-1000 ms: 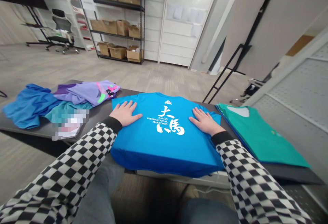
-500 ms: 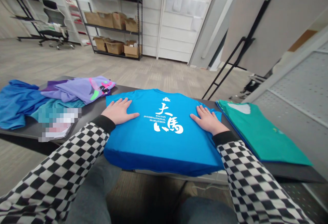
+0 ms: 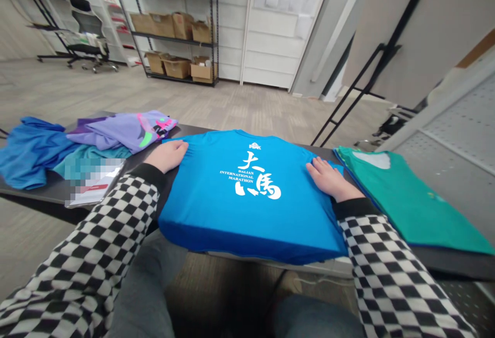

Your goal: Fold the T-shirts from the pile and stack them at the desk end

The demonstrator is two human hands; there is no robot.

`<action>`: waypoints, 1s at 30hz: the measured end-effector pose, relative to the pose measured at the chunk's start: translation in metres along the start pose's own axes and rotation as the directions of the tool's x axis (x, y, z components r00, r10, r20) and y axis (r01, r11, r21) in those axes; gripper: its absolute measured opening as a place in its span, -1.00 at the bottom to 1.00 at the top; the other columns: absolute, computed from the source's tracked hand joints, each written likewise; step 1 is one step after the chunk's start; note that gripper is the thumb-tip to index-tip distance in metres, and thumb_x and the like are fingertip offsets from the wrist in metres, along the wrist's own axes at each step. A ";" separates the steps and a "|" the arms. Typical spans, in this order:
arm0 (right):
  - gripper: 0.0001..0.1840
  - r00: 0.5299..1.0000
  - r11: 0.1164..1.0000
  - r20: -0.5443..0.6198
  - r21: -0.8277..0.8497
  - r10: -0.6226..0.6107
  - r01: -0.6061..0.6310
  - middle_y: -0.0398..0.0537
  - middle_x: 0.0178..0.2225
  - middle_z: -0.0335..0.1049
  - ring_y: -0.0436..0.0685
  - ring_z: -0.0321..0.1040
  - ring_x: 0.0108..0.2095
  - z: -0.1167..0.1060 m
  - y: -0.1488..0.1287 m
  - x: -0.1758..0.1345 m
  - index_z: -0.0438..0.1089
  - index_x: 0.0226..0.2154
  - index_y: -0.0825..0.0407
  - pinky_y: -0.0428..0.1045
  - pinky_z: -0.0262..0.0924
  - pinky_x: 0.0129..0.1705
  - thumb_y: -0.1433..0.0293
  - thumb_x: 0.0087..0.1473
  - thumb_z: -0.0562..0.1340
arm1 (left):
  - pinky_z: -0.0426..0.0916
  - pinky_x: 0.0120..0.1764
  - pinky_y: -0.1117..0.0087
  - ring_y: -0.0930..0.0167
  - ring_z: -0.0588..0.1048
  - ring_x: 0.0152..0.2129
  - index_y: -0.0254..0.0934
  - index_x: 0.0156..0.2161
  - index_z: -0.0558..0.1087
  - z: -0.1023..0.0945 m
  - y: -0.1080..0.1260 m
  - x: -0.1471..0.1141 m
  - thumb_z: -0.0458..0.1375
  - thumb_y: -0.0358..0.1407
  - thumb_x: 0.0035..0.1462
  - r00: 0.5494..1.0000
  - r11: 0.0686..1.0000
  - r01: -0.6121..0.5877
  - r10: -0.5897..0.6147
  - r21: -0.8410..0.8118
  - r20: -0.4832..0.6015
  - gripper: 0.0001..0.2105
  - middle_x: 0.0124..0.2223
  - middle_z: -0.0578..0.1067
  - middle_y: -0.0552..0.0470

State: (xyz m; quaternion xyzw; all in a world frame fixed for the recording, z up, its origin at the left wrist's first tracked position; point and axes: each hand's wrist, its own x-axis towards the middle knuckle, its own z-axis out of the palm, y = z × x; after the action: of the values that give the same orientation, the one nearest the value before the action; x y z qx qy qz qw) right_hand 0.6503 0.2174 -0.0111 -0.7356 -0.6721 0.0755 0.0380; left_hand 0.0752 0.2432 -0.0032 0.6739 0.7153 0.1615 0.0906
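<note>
A blue T-shirt [image 3: 209, 198] lies spread on the table with its printed side up, white lettering across it. Its bottom hem hangs over the table's near edge. My left hand [image 3: 168, 155] is closed at the shirt's left sleeve, its fingers pinching the fabric, which wrinkles beside them. On the right side, near the other sleeve, my right hand [image 3: 328, 178] rests on the cloth with its fingers stretched out and fairly close together.
To the right lies a flat stack of green shirts [image 3: 421, 198]. Crumpled blue [image 3: 34, 149] and purple shirts [image 3: 116, 129] lie at the left, beside a flat packet [image 3: 93, 188]. The dark table [image 3: 135, 160] ends close to my legs. Shelves with boxes [image 3: 176, 67] stand beyond.
My left hand has moved left from lying flat on the shirt to the sleeve, and its fingers have closed. My right hand has shifted slightly outward, fingers less spread.
</note>
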 end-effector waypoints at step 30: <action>-0.13 1.000 0.998 -0.011 -0.065 0.002 -0.003 0.11 0.67 -0.14 0.45 -0.16 0.65 0.002 0.010 0.036 0.03 0.65 0.02 0.53 -0.20 0.60 -0.05 0.50 -0.10 | -0.17 0.55 -0.24 -0.08 -0.11 0.63 -0.20 0.70 -0.08 0.031 0.057 0.042 -0.13 0.36 0.41 0.943 0.943 -0.254 0.192 0.215 0.272 -0.02 0.71 -0.13 -0.16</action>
State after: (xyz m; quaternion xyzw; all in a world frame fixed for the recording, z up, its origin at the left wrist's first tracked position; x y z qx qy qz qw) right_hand 0.6634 0.2526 -0.0172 -0.7377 -0.6731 0.0497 0.0174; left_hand 0.1356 0.2910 -0.0080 0.7719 0.6312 -0.0049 0.0753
